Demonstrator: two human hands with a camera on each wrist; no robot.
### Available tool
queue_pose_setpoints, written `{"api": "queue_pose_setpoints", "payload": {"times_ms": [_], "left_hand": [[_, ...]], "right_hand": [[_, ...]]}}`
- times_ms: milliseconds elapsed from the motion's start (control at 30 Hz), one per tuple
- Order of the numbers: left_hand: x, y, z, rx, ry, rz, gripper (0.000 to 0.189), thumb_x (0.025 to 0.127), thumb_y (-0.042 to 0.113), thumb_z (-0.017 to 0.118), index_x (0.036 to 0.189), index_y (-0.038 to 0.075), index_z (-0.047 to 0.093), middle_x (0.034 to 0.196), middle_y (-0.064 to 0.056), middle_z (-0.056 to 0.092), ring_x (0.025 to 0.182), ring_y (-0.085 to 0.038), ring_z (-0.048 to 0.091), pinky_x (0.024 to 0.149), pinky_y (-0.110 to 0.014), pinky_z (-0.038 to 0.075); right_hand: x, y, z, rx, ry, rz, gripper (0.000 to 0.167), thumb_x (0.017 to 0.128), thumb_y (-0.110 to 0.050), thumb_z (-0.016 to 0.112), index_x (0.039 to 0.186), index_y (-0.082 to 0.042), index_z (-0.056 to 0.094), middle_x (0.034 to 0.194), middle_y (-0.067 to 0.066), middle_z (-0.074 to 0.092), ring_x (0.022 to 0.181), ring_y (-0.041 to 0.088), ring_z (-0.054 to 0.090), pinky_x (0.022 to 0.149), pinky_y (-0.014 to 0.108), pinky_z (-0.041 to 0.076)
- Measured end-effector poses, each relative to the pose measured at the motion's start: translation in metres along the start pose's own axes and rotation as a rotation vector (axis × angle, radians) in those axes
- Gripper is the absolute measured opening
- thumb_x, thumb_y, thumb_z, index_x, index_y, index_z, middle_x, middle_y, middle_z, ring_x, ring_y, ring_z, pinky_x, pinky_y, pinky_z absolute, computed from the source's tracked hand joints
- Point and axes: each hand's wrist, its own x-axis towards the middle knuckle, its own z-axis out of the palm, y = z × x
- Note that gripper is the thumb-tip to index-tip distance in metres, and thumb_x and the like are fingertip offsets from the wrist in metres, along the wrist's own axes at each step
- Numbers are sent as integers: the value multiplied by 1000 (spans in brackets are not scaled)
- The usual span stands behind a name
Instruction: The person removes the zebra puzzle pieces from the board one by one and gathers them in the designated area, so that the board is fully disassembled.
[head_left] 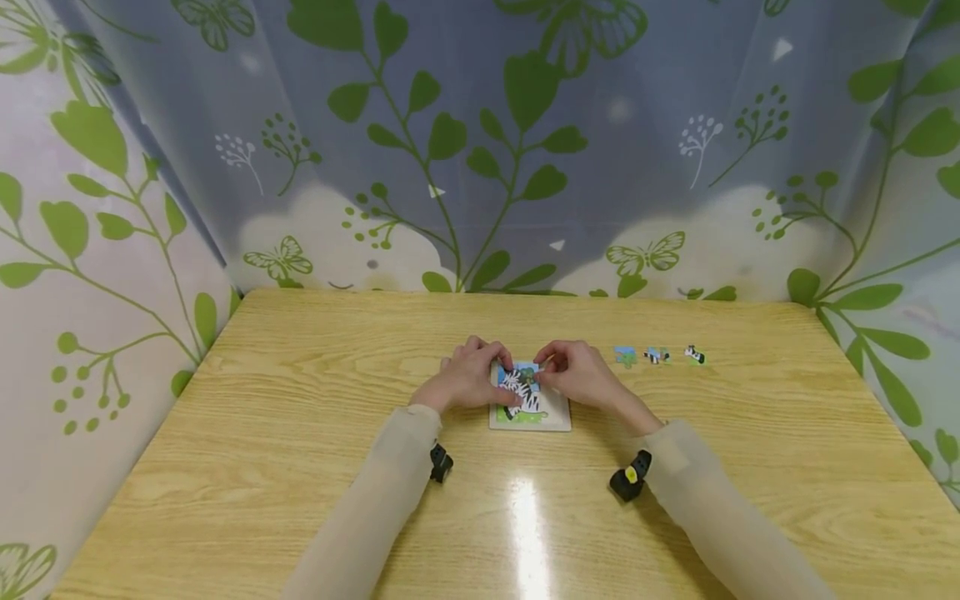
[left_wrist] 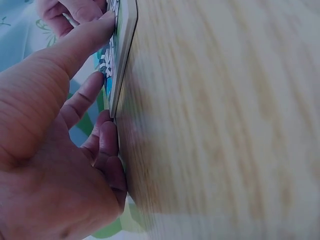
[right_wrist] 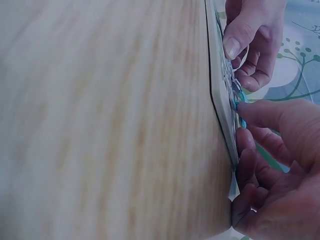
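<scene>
Both hands worked at a zebra puzzle board (head_left: 552,414).
The left hand (head_left: 468,379) pressed the board with straight fingers; the right hand (head_left: 577,375) pinched a blue piece (right_wrist: 240,109) at its top.

A light wooden table (head_left: 300,433) carries a small puzzle board (head_left: 555,414) near its middle, lying flat. To the board's right, three loose puzzle pieces (head_left: 656,355) lie in a row, apart from one another. Both hands rest on the board's far part.
</scene>
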Motion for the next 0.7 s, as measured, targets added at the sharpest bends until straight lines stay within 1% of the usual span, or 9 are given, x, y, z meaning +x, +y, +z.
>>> {"api": "queue_pose_setpoints", "payload": {"times_ms": [200,300,533,700], "left_hand": [[1,1,-1,19,-4,-7,47,82,51,82,118,29,61,134,-6,48,122,-29,46,94,-44,35],[1,1,-1,23,-9,-11,46,82,51,82,117,29,61,135,-6,47,122,-29,46,94,-44,35],[1,1,-1,23,-18,-14,33,83,50,82,98,27,64,139,-7,45,128,-32,44,99,-49,34],[2,0,0,28,-20,-23,31,83,50,81,95,27,65,143,-9,44,132,-34,42,102,-52,34]], "right_hand": [[-2,0,0,12,-1,2,18,91,-16,74,108,-9,70,87,6,68,75,16,59,70,32,46],[-3,0,-1,29,-7,-7,17,93,-15,72,108,-9,70,88,7,69,76,17,60,70,32,46],[-4,2,-1,72,-4,-19,14,94,-12,70,107,-7,70,91,10,72,77,16,62,70,30,46],[-4,1,0,80,0,-8,13,94,-11,69,106,-7,70,92,10,72,78,16,62,73,32,47]]}}
